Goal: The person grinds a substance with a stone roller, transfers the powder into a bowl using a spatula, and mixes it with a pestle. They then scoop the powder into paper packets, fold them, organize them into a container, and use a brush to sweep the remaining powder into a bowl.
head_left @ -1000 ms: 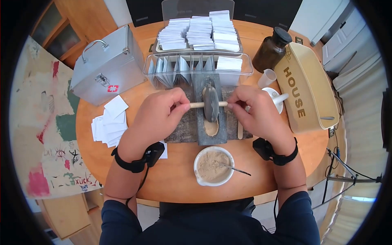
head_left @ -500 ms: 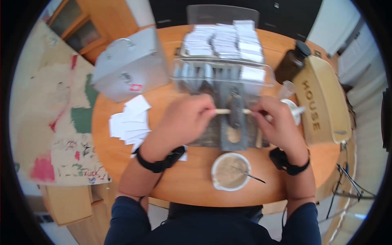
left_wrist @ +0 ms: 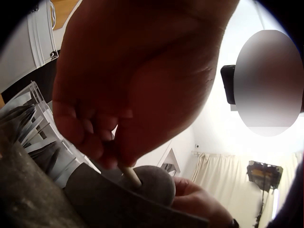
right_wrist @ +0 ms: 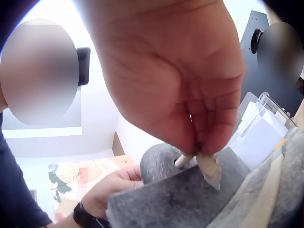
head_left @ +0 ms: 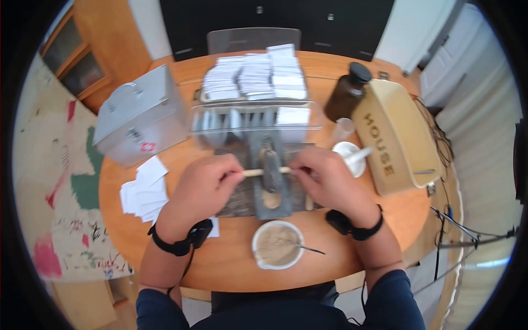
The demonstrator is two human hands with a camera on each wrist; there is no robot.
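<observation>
A grey stone grinding wheel (head_left: pixel 270 175) stands upright in the groove of a long stone trough (head_left: pixel 259 204). Through its middle runs a wooden axle (head_left: pixel 253 172). On one side my left hand (head_left: pixel 208 184) pinches the axle between thumb and fingers. The right hand (head_left: pixel 325 177) pinches the opposite end; in the right wrist view a pale piece (right_wrist: pixel 210 170) shows just below those fingertips. Tan powder (head_left: pixel 271 199) lies in the near end of the groove. Nearer me is a white spouted bowl (head_left: pixel 255 248) of tan powder, a dark thin handle (head_left: pixel 313 250) leaning out of it.
Under the trough lies a dark board (head_left: pixel 234 202), with a flat wooden stick (head_left: pixel 309 201) on its right. Clear bins of white packets (head_left: pixel 256 74) stand behind. Left are a metal case (head_left: pixel 140 118) and loose papers (head_left: pixel 146 190); right, a small mortar with pestle (head_left: pixel 360 155), a brown bottle (head_left: pixel 346 93) and a cream bin (head_left: pixel 379 129).
The head view has swung to one side and back, ending lower on the scene. Both hands keep their pinch on the axle, and the wheel sits slightly nearer me along the trough.
</observation>
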